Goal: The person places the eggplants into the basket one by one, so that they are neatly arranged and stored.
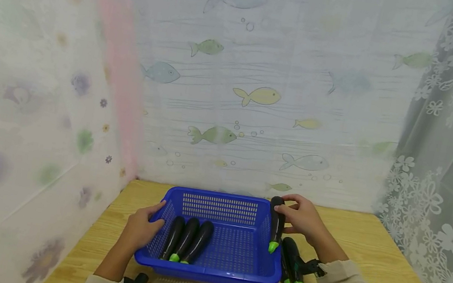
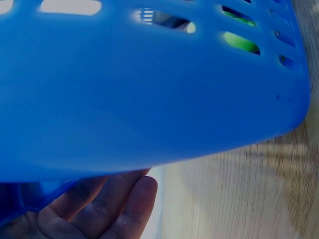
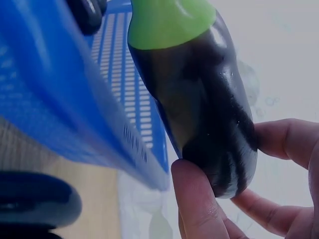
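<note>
Over the right rim of a blue plastic basket (image 1: 229, 274), my right hand (image 1: 302, 217) pinches a dark eggplant (image 1: 277, 223) by its rounded end, the green stem end pointing down toward me. The right wrist view shows thumb and fingers around that eggplant (image 3: 204, 109). My left hand (image 1: 140, 228) grips the basket's left rim; in the left wrist view its fingers (image 2: 137, 209) curl beneath the blue edge. Inside the basket, at its left side, three eggplants (image 1: 188, 240) lie side by side.
Two more eggplants (image 1: 293, 267) lie on the wooden table (image 1: 351, 241) just right of the basket, under my right forearm. Behind the table hangs a curtain (image 1: 254, 131) printed with fish. Sheer flowered curtains (image 1: 450, 216) border the right side.
</note>
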`<state>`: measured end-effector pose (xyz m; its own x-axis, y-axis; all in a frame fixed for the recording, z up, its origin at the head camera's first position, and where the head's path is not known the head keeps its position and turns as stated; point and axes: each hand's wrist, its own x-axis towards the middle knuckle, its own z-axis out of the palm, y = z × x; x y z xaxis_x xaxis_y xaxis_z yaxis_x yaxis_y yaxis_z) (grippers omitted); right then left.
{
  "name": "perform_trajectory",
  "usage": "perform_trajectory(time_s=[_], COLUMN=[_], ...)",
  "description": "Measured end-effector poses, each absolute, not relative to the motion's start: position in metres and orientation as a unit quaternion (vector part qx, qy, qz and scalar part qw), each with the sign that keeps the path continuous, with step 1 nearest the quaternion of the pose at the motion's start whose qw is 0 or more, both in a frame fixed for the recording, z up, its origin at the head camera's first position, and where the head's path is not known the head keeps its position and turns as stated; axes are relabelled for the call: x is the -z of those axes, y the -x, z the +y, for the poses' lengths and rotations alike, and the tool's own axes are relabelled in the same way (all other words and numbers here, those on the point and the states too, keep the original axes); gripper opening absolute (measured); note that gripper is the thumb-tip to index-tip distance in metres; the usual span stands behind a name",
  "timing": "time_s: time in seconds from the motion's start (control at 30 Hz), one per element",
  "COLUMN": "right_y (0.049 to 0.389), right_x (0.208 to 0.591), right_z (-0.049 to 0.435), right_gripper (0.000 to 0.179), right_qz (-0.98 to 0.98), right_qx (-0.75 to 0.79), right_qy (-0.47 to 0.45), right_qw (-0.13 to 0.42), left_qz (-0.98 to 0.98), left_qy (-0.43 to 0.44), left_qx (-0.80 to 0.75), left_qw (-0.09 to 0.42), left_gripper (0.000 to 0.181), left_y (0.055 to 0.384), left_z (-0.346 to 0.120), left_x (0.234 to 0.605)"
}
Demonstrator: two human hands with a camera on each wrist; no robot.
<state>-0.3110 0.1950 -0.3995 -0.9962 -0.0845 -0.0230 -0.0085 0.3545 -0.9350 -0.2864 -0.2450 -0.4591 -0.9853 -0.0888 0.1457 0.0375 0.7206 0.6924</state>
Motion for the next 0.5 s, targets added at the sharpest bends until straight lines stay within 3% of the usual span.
perform_trajectory(time_s=[0.5], right_y=[0.319], right_x=[0.399], right_z=[0.16], right_gripper=[0.059], right_qz=[0.815], right_qx=[0.576], right_qy=[0.031], right_qw=[0.047], left_qz=[-0.922], left_qy=[-0.012], left_qx=[0.378], left_qw=[0.084], left_gripper=[0.06], left_y=[0.288], left_z=[-0.245], left_x=[0.461])
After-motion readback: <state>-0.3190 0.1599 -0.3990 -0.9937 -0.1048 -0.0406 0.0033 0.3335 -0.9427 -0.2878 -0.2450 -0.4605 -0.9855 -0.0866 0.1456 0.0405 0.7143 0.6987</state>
